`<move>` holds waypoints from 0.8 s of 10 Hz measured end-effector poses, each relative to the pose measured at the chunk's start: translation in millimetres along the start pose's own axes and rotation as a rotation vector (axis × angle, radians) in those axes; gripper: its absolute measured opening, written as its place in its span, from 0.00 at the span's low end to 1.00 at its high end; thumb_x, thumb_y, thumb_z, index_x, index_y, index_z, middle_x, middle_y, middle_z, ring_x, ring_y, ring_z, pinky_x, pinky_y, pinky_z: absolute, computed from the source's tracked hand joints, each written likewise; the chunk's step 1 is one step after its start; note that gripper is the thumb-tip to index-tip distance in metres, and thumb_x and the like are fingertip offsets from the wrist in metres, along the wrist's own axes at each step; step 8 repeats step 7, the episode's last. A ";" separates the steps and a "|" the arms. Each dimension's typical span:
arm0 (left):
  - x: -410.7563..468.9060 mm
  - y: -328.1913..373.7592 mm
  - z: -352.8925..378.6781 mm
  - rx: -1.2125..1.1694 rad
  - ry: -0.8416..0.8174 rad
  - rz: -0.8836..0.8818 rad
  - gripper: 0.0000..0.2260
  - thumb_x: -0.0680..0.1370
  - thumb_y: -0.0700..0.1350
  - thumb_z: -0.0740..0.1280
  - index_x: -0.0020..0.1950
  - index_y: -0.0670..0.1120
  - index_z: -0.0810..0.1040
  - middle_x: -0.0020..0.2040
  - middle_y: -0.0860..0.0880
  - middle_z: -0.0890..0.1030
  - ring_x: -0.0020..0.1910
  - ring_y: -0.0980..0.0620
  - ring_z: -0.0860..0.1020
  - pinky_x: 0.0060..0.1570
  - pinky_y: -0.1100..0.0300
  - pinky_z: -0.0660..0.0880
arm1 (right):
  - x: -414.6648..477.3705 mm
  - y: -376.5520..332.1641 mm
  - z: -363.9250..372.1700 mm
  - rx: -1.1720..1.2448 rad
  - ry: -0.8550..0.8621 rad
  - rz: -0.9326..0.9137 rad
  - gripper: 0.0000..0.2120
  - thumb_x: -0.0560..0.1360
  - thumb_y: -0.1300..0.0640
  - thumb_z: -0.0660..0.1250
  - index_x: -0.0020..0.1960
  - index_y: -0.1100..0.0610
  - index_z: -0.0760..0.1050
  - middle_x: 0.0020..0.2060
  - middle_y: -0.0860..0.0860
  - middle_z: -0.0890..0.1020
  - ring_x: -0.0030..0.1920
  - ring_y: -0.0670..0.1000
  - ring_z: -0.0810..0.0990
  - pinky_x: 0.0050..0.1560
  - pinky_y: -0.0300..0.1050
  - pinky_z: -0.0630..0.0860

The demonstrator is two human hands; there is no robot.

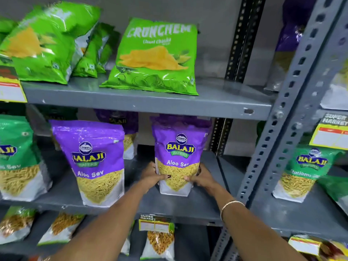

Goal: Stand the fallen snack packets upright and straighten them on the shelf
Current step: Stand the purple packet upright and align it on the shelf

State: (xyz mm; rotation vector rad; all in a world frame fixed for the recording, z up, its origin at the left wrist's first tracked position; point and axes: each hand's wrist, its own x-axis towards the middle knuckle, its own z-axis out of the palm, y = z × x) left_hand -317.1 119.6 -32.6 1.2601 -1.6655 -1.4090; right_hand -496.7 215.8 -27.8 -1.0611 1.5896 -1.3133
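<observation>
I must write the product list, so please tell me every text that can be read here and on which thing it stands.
"CRUNCHEM", "Chaat Chaska": green chips packet, upper shelf.
"BALAJI WAFERS", "Aloo Sev": purple packet gripped by both hands.
"Aloo Sev", logo partly cut: left purple packet.
"BALAJI": green packet, right; the line below is blurred.
"SUPER MARKET": shelf tag; its price fields are unreadable.

Bare forearms, no sleeves; a thin gold bangle (pixel 231 205) circles the right wrist; dark polish on one thumbnail
</observation>
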 end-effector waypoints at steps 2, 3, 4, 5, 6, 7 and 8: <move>-35.7 -2.9 -7.1 0.174 -0.108 -0.013 0.28 0.56 0.47 0.79 0.52 0.42 0.77 0.55 0.44 0.83 0.54 0.46 0.81 0.55 0.51 0.78 | -43.0 -8.7 1.2 -0.080 -0.015 0.062 0.23 0.66 0.75 0.71 0.57 0.62 0.69 0.48 0.55 0.80 0.44 0.49 0.78 0.31 0.25 0.76; -46.1 -2.9 -7.8 0.286 -0.116 -0.018 0.32 0.56 0.51 0.79 0.57 0.42 0.78 0.57 0.45 0.83 0.56 0.46 0.80 0.55 0.55 0.77 | -60.0 -14.1 4.0 -0.074 -0.019 0.063 0.22 0.67 0.76 0.69 0.55 0.60 0.67 0.41 0.49 0.78 0.42 0.47 0.76 0.25 0.23 0.72; -61.1 0.2 -7.8 0.301 -0.106 -0.016 0.26 0.63 0.47 0.78 0.58 0.42 0.78 0.59 0.45 0.82 0.58 0.47 0.79 0.49 0.60 0.73 | -71.5 -14.1 6.3 -0.077 -0.018 0.046 0.22 0.68 0.76 0.69 0.55 0.60 0.65 0.38 0.47 0.75 0.38 0.42 0.74 0.24 0.22 0.70; -65.2 -1.7 -6.3 0.287 -0.094 -0.010 0.24 0.65 0.46 0.77 0.60 0.41 0.77 0.60 0.45 0.81 0.59 0.46 0.78 0.50 0.61 0.71 | -74.8 -15.4 8.0 -0.088 -0.013 0.043 0.22 0.68 0.76 0.68 0.56 0.61 0.66 0.38 0.47 0.75 0.38 0.42 0.73 0.24 0.22 0.70; -69.2 -0.2 -8.7 0.294 -0.144 -0.028 0.27 0.65 0.47 0.76 0.62 0.42 0.75 0.62 0.45 0.80 0.61 0.46 0.78 0.55 0.59 0.73 | -80.3 -16.8 8.8 -0.149 -0.012 0.102 0.22 0.68 0.74 0.69 0.57 0.61 0.65 0.39 0.48 0.76 0.38 0.42 0.74 0.25 0.22 0.71; -66.2 -3.7 -9.1 0.296 -0.166 -0.005 0.36 0.59 0.53 0.77 0.64 0.42 0.73 0.64 0.45 0.78 0.63 0.45 0.76 0.62 0.54 0.74 | -79.4 -15.4 9.8 -0.152 -0.015 0.078 0.25 0.66 0.72 0.72 0.58 0.64 0.64 0.47 0.54 0.79 0.45 0.48 0.78 0.41 0.33 0.81; -66.2 -3.7 -9.1 0.296 -0.166 -0.005 0.36 0.59 0.53 0.77 0.64 0.42 0.73 0.64 0.45 0.78 0.63 0.45 0.76 0.62 0.54 0.74 | -79.4 -15.4 9.8 -0.152 -0.015 0.078 0.25 0.66 0.72 0.72 0.58 0.64 0.64 0.47 0.54 0.79 0.45 0.48 0.78 0.41 0.33 0.81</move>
